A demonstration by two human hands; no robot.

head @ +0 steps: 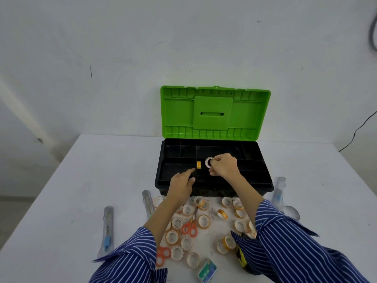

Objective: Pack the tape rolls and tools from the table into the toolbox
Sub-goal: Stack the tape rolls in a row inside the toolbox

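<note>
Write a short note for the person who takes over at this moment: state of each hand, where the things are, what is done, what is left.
Right hand: pinches a white tape roll over the tray of the open toolbox.
Left hand: open, holds nothing, fingers extended toward the yellow tape roll standing on edge in the tray.
Done: that one yellow roll is in the box.
Left: the many tape rolls on the table in front of the box, two orange scissors, utility knives at left and right, a small green box.
</note>
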